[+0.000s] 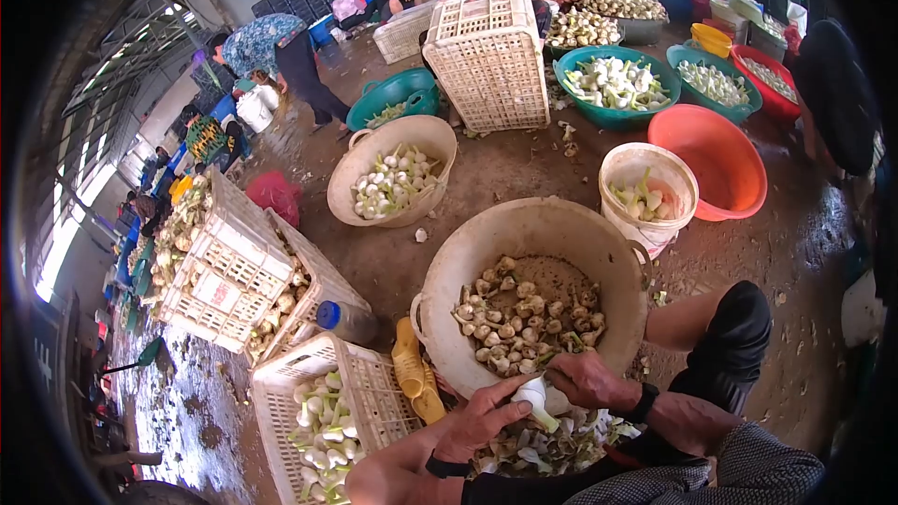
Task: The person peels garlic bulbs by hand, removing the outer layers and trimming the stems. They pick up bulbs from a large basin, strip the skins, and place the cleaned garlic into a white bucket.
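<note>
The left hand [479, 421] holds a white bulb [531, 396] between thumb and fingers, its stem angled down toward the lap, perhaps so that its side faces the right hand [591, 380]. That hand is curled just beside it; whether its fingers grip anything cannot be told. The bulb is over the near rim of the basin [524, 224], above a heap of peelings [552, 456], likely where scraps fall. Unpeeled garlic [524, 318] lies in the basin, within easy reach; a crate [379, 383] of whiter bulbs [323, 425] stands near the left arm.
</note>
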`<state>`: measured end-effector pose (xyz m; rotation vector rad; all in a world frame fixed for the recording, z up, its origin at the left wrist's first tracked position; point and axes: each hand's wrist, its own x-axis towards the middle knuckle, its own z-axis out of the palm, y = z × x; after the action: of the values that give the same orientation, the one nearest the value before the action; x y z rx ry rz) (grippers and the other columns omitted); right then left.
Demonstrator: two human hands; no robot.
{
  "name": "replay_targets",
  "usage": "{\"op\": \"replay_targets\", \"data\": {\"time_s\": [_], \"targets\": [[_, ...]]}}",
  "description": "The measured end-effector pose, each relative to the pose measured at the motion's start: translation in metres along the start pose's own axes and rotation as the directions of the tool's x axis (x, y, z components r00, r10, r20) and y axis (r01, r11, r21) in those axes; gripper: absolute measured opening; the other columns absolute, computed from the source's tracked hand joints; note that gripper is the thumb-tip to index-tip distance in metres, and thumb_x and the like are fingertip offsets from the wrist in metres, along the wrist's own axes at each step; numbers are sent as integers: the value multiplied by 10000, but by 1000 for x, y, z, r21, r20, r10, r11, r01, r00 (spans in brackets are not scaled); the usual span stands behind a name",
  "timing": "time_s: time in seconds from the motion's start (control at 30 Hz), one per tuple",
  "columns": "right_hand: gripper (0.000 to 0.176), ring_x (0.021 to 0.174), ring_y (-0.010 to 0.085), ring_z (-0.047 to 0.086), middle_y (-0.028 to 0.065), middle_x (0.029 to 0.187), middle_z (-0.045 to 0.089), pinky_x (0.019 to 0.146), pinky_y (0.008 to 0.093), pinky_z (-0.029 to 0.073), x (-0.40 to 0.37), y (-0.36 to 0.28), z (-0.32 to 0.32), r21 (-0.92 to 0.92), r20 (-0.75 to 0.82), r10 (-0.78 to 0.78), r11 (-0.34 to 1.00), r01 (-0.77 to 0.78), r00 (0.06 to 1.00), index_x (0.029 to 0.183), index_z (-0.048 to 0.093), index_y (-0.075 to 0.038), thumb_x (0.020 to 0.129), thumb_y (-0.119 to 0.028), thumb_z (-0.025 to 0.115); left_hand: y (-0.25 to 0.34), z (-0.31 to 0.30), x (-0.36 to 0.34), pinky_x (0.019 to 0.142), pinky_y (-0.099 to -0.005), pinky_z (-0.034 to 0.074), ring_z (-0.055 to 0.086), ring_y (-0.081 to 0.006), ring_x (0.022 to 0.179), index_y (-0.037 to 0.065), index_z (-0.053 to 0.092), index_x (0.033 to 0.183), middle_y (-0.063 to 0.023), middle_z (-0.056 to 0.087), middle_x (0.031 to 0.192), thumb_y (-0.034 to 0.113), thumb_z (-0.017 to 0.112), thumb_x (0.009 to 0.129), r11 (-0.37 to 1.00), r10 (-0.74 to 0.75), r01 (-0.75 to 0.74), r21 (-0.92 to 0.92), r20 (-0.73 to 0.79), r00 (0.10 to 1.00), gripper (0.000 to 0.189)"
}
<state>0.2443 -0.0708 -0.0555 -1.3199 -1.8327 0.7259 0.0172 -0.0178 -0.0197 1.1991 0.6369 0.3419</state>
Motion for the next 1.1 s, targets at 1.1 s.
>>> {"op": "replay_targets", "data": {"time_s": [1.1], "targets": [[400,547,80,571,13,634,616,520,234,453,-11,-19,-3,691,628,182,318,-650,757,951,659,-19,990,-395,528,5,3,-2,1043,-415,449,527,-256,1227,43,525,1237,-124,520,1334,-96,672,715,866,226,-245,-436,-96,969,560]]}}
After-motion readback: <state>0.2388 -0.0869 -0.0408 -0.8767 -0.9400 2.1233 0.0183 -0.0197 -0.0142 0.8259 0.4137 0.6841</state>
